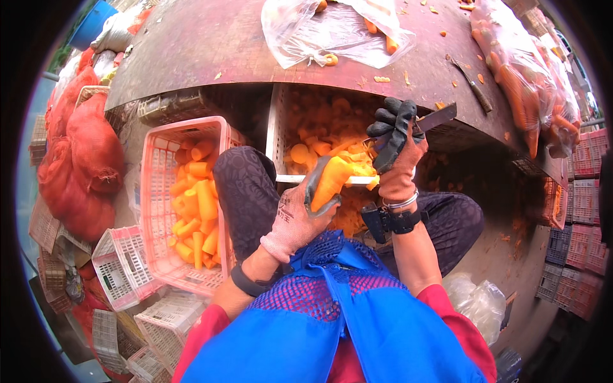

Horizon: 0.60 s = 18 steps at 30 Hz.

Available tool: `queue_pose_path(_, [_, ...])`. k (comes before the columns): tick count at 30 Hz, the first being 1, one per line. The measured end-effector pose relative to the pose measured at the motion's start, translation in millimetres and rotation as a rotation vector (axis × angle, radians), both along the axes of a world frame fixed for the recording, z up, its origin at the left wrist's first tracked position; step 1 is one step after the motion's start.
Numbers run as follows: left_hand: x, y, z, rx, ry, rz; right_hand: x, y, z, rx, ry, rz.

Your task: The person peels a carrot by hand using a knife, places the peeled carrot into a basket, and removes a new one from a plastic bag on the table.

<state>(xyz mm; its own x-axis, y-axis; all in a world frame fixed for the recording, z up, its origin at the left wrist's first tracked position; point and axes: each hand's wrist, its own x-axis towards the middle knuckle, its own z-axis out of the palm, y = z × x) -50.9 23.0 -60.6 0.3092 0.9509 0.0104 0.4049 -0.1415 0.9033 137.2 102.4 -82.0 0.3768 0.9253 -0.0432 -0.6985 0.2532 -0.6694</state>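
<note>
My left hand (300,214), in a pink and black work glove, is closed around a thick peeled carrot (332,182). The carrot tilts upward over my lap, at the near edge of a white crate (278,131) full of carrot pieces and peelings (325,121). To the right of the carrot, my right hand (399,137), gloved the same way, grips a knife (437,118). Its dark broad blade points right, apart from the carrot; the fingers hide the handle. At my left knee stands a pink crate (150,210) of peeled carrots (201,198).
Ahead is a worn reddish table (204,45) bearing a plastic bag (332,35), another knife (476,86) and bagged carrots (520,83). Red mesh sacks (92,147) and baskets (124,262) crowd the left. Stacked crates (578,217) stand at the right.
</note>
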Motion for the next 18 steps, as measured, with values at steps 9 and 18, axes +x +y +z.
queue_pose_path(9, [-14, -6, 7, 0.308, 0.246, 0.021, -11, 6, -15, -0.158, -0.1, -0.078])
queue_pose_path(18, [-199, -41, 13, 0.173, 0.971, 0.767, 17, -18, -43, -0.33, 0.053, -0.112])
